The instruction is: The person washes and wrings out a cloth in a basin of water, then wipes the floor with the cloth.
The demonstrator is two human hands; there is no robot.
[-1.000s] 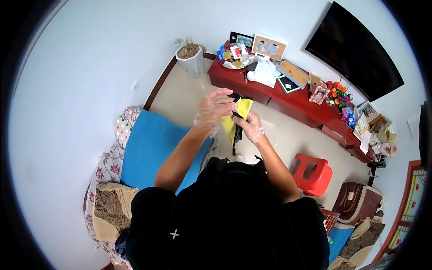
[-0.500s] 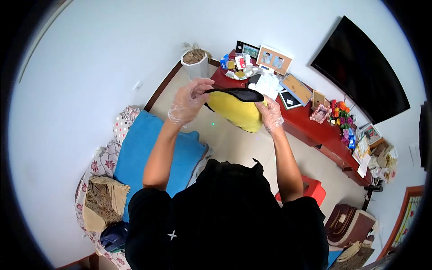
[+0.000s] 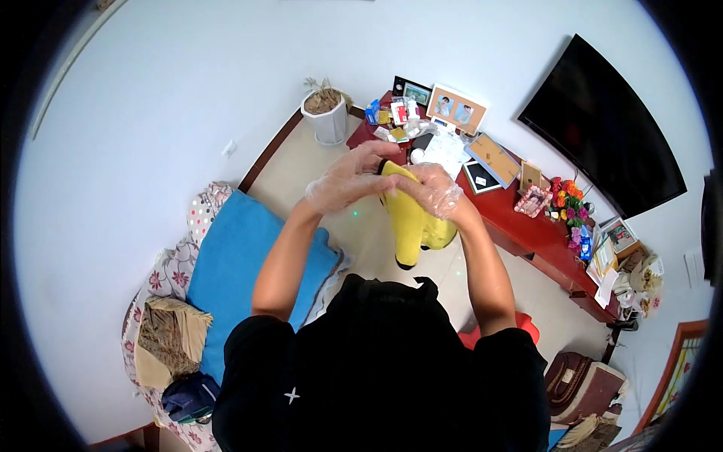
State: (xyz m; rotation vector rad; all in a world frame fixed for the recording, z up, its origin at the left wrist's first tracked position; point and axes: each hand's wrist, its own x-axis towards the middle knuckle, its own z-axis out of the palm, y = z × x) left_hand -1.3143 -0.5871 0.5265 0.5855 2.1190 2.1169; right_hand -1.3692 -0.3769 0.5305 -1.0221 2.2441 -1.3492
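A soft yellow fabric piece with black trim [image 3: 407, 226] hangs folded in front of me, its lower end reaching down over the floor. My right hand [image 3: 433, 188], in a thin clear plastic glove, is closed around its top. My left hand [image 3: 348, 179], gloved the same way, has its fingers and thumb at the black upper edge, lightly pinching it. Both hands meet close together at the top of the piece. The gloved fingers hide part of the upper fold.
Along the wall, a red cabinet [image 3: 503, 202] carries picture frames, boxes, papers and flowers [image 3: 570, 197]. A television [image 3: 606, 117] hangs above. A white planter [image 3: 326, 120] stands in the corner. On the left is a sofa with a blue cover [image 3: 245, 256]; a red stool [image 3: 529, 326] is by my right arm.
The yellow piece went from stretched sideways between my hands to hanging down lengthwise. My hands have come together, the left moving right and the right moving slightly left and down.
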